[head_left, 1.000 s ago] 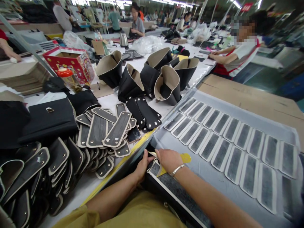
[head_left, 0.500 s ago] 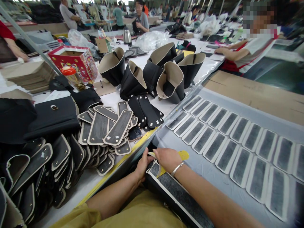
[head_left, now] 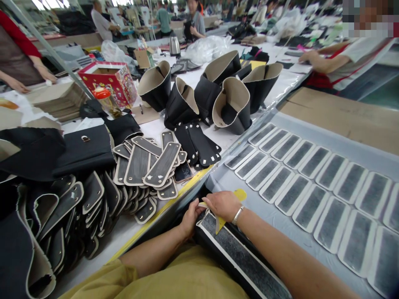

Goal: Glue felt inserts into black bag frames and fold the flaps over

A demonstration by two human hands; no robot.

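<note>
A black leather bag piece (head_left: 237, 249) with pale raw edges and a dark grey strip along it lies slantwise over my lap. At its upper end my left hand (head_left: 190, 219) is closed, thumb and fingers pinching the pale edge. My right hand (head_left: 225, 206) is closed over a flat yellow piece (head_left: 240, 194), whose ends stick out on both sides of the palm. Both hands almost meet at that corner; the fingertips of the right hand are partly hidden. A silver bracelet (head_left: 238, 215) circles the right wrist.
Pale-edged black straps (head_left: 162, 165) with studs are heaped to the left. Several open black bag bodies (head_left: 232, 106) stand behind. Grey-centred panels (head_left: 304, 155) lie in rows at right. A red box (head_left: 104, 79) and co-workers (head_left: 346, 62) are farther back.
The view has swung slightly left, so the table's contents appear farther right. Both hands stay at the piece's upper corner. A pale flap beside the yellow piece now hangs more visibly.
</note>
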